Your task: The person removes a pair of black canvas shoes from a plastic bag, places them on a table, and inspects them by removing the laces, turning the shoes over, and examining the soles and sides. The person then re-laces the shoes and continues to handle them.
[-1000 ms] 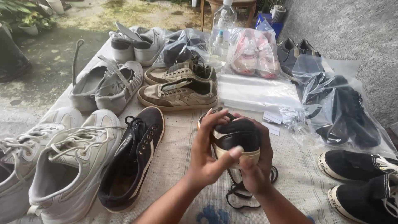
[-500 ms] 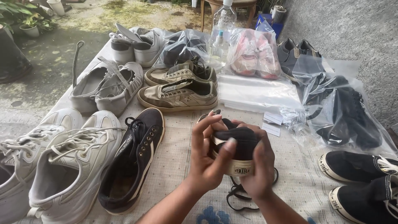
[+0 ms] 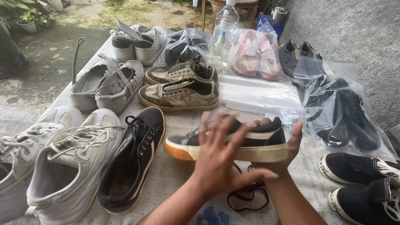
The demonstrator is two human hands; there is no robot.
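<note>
My right hand [image 3: 287, 146] holds a dark brown sneaker with a cream sole [image 3: 254, 146] sideways above the table, gripping it at the heel, toe pointing left. My left hand [image 3: 218, 160] is spread open in front of the shoe's side, blurred, fingers apart, touching or just off it. Its partner, a dark brown sneaker [image 3: 133, 158], lies on the cloth-covered table [image 3: 175, 183] to the left. A loose black lace [image 3: 248, 198] rests on the cloth under the held shoe.
White sneakers [image 3: 62, 162] lie at the left, grey strap shoes [image 3: 104, 85] and olive sneakers [image 3: 181, 89] behind. Bagged shoes [image 3: 341, 108], a stack of clear bags [image 3: 258, 93] and a water bottle [image 3: 225, 25] sit at the back right. Black canvas shoes [image 3: 362, 183] are at the right edge.
The shoe was held end-on with both hands wrapped around it; now it is turned sideways, toe to the left, held by my right hand, and my left hand has opened flat.
</note>
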